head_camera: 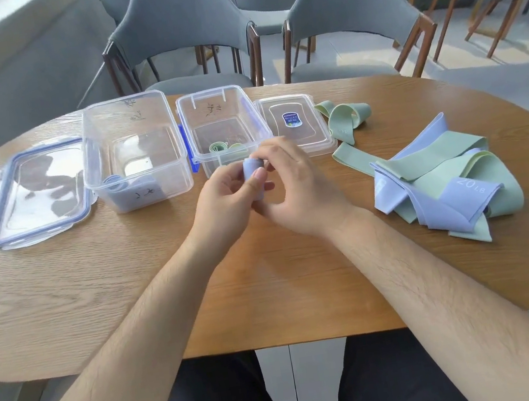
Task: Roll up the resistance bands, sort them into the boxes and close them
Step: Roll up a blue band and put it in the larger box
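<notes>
My left hand (222, 203) and my right hand (296, 188) together grip a small rolled blue band (254, 176) above the middle of the table. Behind them stand two clear open boxes. The large box (134, 151) holds a blue rolled band (113, 184). In the smaller box (223, 127) lies a green rolled band (218, 147). A heap of loose blue and green bands (444, 182) lies to the right, with one green band (345, 118) apart behind it.
The large blue-rimmed lid (37, 194) lies flat at the left. A smaller clear lid (296, 124) rests right of the small box. The wooden table (98, 296) has a curved edge. Grey chairs (180, 30) stand behind it.
</notes>
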### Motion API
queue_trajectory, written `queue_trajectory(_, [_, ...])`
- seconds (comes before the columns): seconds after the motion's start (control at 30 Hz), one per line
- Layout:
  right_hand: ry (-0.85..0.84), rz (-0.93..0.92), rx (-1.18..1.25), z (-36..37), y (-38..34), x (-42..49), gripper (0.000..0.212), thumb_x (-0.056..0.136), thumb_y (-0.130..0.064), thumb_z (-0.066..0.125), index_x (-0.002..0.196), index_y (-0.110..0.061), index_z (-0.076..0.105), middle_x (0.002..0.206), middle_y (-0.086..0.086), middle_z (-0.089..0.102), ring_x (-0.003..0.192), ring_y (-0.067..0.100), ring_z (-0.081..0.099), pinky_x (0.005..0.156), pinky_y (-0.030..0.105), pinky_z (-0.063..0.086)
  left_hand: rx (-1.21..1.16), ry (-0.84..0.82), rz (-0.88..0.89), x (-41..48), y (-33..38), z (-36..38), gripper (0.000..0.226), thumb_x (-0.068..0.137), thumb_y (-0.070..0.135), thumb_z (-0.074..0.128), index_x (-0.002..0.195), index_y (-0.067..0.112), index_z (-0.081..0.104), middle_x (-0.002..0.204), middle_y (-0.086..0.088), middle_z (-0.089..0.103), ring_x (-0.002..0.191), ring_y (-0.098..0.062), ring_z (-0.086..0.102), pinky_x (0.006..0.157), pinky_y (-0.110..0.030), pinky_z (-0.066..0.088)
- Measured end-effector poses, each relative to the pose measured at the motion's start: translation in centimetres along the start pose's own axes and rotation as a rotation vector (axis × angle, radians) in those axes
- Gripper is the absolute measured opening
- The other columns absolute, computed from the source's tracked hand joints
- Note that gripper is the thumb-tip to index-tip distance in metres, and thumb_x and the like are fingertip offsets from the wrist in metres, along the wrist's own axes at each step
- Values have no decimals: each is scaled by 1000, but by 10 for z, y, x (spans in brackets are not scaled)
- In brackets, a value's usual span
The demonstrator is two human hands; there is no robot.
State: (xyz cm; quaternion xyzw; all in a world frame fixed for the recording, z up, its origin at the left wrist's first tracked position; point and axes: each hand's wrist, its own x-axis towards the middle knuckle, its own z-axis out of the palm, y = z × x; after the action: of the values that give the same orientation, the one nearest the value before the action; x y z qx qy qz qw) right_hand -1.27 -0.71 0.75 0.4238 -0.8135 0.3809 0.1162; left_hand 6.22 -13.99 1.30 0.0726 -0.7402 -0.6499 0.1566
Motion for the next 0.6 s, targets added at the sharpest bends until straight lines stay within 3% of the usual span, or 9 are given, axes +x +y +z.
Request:
queue_trajectory(0.07, [-67, 18, 139, -1, -9, 10, 49, 80, -17, 73, 127, -14, 58, 126, -3, 54, 106, 9, 57, 84, 15, 44, 67, 65, 39, 3, 5, -17, 8, 96, 16, 67, 101, 20, 72, 91, -4, 72, 81, -7, 68, 74, -19, 50])
queue_trajectory(0.2, [-22, 154, 363, 4, -35, 42, 30, 95, -16, 62, 124, -12, 66, 118, 3, 63, 94, 6, 64, 77, 14, 51, 208, 143, 117, 8, 21, -54, 16, 90, 18, 75, 104, 25, 72, 88, 0, 71, 79, -10, 63, 70, -14, 45])
queue_trajectory(0.27, [-74, 210, 426, 5, -50, 62, 21, 97, -16, 64, 117, -14, 70, 104, 3, 72, 84, 11, 69, 73, 21, 57, 267, 162, 150, 13, 31, -73, 15, 89, 17, 76, 102, 23, 73, 83, 7, 71, 80, -12, 66, 69, -15, 46])
queue_trajectory(0.33, [-150, 245, 450, 6, -63, 82, 14, 95, -20, 69, 108, -21, 73, 91, -4, 76, 83, 17, 72, 73, 32, 61, 277, 172, 124, 18, 41, -89, 15, 91, 16, 74, 105, 18, 72, 82, 5, 74, 75, -7, 69, 65, -13, 46])
queue_trajectory(0.47, [-224, 202, 344, 21, -74, 116, 12, 89, -36, 75, 96, -26, 74, 80, -14, 73, 83, 9, 70, 80, 29, 58, 453, 186, 74, 29, 54, -118, 12, 91, 20, 74, 101, 17, 69, 76, 5, 76, 66, 10, 64, 55, -5, 39])
queue_trajectory(0.6, [-274, 201, 263, 46, -72, 135, 15, 89, -40, 72, 96, -27, 73, 86, -12, 73, 83, 6, 67, 81, 32, 57, 585, 122, -11, 39, 53, -144, 14, 86, 22, 74, 100, 22, 70, 76, 9, 76, 83, 1, 70, 72, -27, 52])
